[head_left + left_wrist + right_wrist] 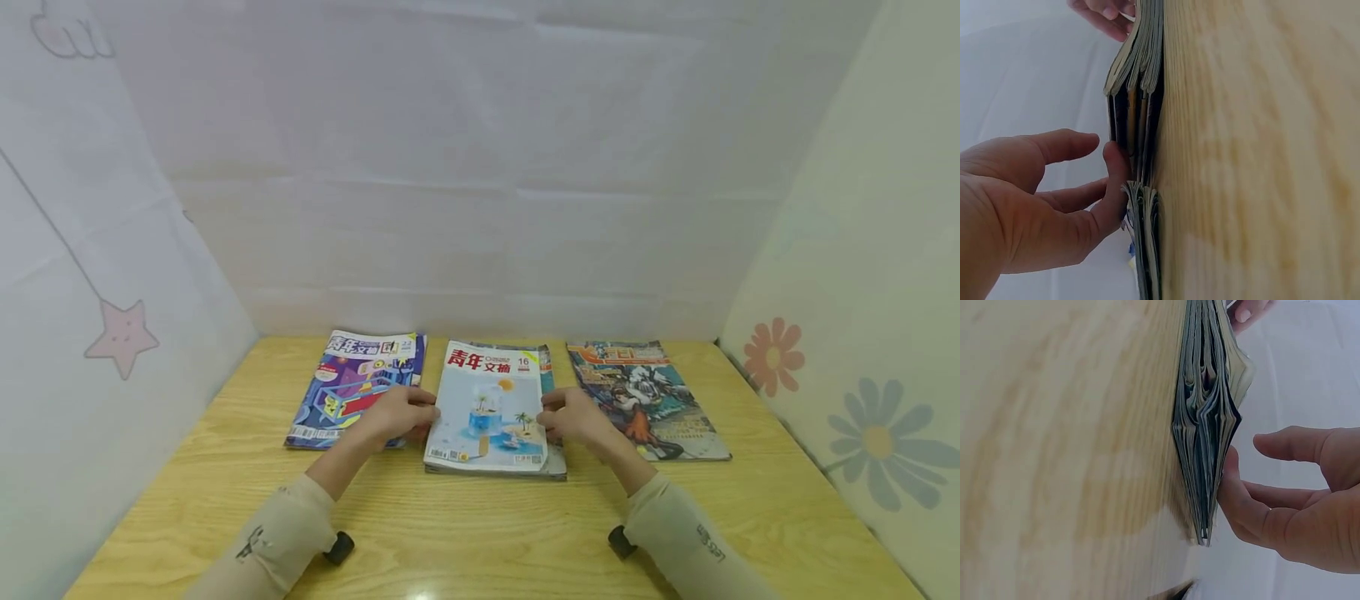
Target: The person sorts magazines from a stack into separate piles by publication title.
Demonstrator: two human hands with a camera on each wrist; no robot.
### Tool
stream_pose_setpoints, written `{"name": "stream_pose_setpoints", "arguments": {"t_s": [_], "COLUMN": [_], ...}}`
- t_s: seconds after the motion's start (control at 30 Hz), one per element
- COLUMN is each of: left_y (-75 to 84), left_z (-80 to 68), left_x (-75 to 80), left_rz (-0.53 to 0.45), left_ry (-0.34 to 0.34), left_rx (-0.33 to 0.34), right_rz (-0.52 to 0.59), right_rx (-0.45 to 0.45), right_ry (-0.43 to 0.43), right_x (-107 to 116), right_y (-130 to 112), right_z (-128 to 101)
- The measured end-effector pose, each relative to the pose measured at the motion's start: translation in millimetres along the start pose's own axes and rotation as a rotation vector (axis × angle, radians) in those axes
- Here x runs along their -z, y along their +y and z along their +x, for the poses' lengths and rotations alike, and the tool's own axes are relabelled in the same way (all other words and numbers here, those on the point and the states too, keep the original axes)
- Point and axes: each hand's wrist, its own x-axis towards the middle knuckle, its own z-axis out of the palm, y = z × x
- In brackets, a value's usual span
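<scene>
I count two hands, my left hand (pixel 393 412) and my right hand (pixel 581 418), two beige sleeves (pixel 277 533) and two black wrist devices (pixel 340 547). One bench (pixel 465 533) carries three topmost magazines: one purple magazine (pixel 352 396), one white magazine (pixel 487 400), one dark magazine (pixel 648 404). At least one more magazine (pixel 557 462) lies under the white one; the exact number I cannot tell. Two printed flowers (pixel 774 357), one pink star (pixel 122 337).

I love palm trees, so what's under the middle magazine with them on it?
Under the 青年文摘 magazine marked 16 are more magazines; a bluish strip of cover shows along its right edge. Their covers are mostly hidden, and I can't tell how many.
</scene>
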Motion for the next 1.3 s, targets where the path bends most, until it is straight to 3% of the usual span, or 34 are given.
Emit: {"name": "stream_pose_setpoints", "arguments": {"t_s": [0.33,0.43,0.67,1.07,1.3], "left_y": [7.9,9.4,9.4,21.2,23.9], "left_z": [-5.7,-7.0,-4.3,-13.9,-16.2], "left_x": [-5.8,-6.1,-0.1,7.3,12.7], "left_rz": [0.164,0.096,-0.145,-0.232,-0.237], "left_ry": [0.106,0.111,0.036,0.004,0.005], "left_rx": [-0.084,-0.094,-0.067,-0.119,-0.161], "right_rz": [0.105,0.115,0.121,0.105,0.170], "right_rx": [0.025,0.028,0.013,-0.021,-0.056], "right_ry": [-0.023,-0.018,-0.013,0.018,0.008], "right_x": [-5.9,-8.1,-8.3,-7.9,-5.2], "right_y": [4.1,5.2,4.5,8.5,12.0], "right_z": [4.8,4.0,3.7,11.2,18.6]}}
